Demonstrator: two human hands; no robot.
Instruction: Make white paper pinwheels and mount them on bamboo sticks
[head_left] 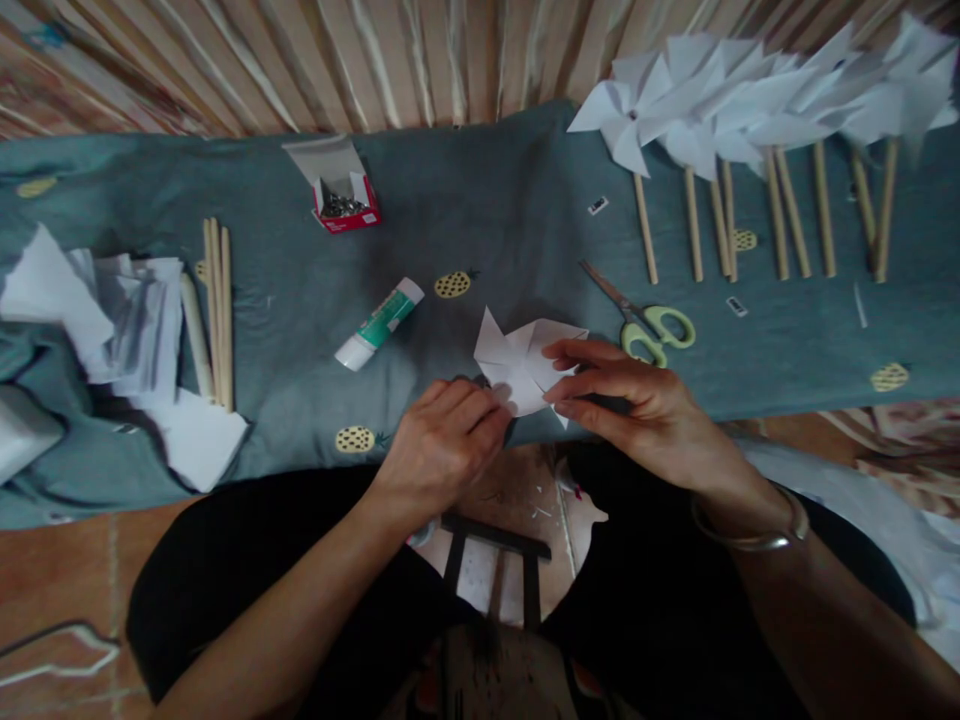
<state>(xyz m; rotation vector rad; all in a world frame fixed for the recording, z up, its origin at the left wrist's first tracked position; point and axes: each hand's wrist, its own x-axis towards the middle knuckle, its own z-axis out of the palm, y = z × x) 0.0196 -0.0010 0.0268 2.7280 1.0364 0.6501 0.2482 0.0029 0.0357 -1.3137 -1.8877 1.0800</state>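
Teal cloth bears glue stick, scissors near right hand.

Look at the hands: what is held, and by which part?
The pinwheel: the left hand pinches its near-left edge; the right hand touches its right side, whether gripping is unclear.

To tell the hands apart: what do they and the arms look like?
The left hand and right hand are ungloved; the forearms show no sleeves. A silver bangle circles the right; something pale near the left is unclear.
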